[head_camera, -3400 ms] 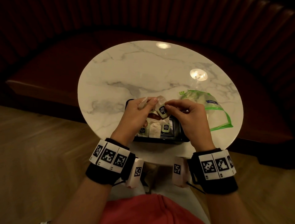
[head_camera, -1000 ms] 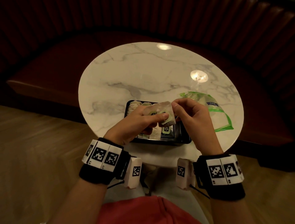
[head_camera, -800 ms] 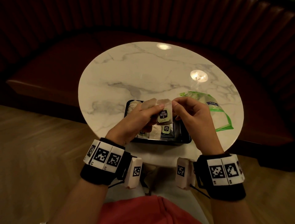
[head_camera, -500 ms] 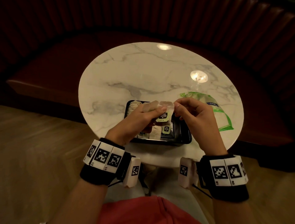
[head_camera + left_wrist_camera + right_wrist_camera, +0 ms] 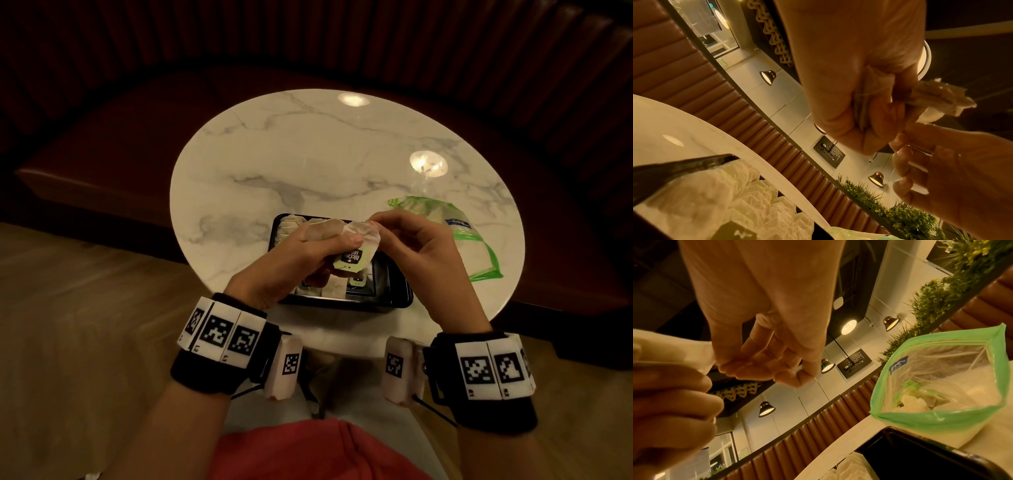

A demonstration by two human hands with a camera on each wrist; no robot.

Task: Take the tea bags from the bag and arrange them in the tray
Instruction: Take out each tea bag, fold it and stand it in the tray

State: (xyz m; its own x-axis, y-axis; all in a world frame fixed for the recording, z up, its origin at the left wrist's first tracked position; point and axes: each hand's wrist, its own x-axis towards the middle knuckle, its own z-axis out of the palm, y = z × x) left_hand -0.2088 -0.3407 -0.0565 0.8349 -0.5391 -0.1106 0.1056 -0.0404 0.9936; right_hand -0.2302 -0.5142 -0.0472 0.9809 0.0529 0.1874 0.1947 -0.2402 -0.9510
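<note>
Gripping a small bundle of tea bags [image 5: 325,229] between thumb and curled fingers, the left hand [image 5: 291,263] hovers over the left half of the black tray [image 5: 394,298], which sits on the near part of the round marble table [image 5: 308,154]. In the left wrist view the bundle's paper edges and a thin string show pinched in that fist. A green paper tag [image 5: 352,262] dangles below the bundle, above the tray.

Inside the tray, a row of white tea bags [image 5: 748,191] stands packed along its left and far side; the right part of the tray shows dark floor, with a few more bags and tags lying near its middle.

To the right of the bundle, the right hand [image 5: 421,253] meets it, thumb and forefinger pinching the crumpled corner of one tea bag [image 5: 363,233] at the bundle's right edge, its other fingers curled loosely. Both hands are raised above the tray, not resting on it.

Further right, the clear zip bag [image 5: 479,253] with green trim lies on the table just beside the tray's right end, its mouth open toward the right wrist camera, a few tea bags [image 5: 914,400] lying at its bottom.
</note>
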